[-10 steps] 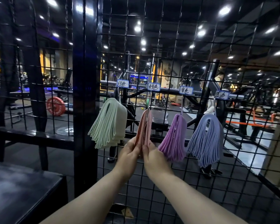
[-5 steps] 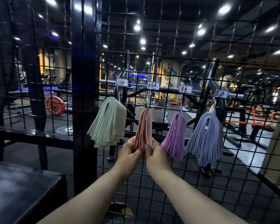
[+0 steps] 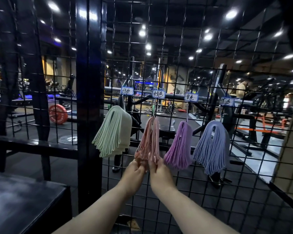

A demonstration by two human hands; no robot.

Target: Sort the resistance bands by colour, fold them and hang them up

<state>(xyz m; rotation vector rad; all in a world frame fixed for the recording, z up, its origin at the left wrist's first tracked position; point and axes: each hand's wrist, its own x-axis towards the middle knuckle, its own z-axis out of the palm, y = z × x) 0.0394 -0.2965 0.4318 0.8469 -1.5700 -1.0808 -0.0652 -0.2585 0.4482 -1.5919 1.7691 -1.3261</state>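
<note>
Pink bands (image 3: 150,139) hang on wire grid (image 3: 193,191), btw. green bundle (image 3: 114,132) and purple bundle (image 3: 180,146). L hand (image 3: 134,173) and R hand (image 3: 161,171) each pinch lower ends, fingers curled. Vs. 1 s ago: grip unchanged, bundle fanned wider. Judgement: hung OK; tidying step, task near complete.

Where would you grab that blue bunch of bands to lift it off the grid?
Probably near the top of the blue bunch, just under the fold, where the bands pack tightly. Come from the front and pinch both sides: the loose ends below fan out, and the wire grid blocks the back.
</note>
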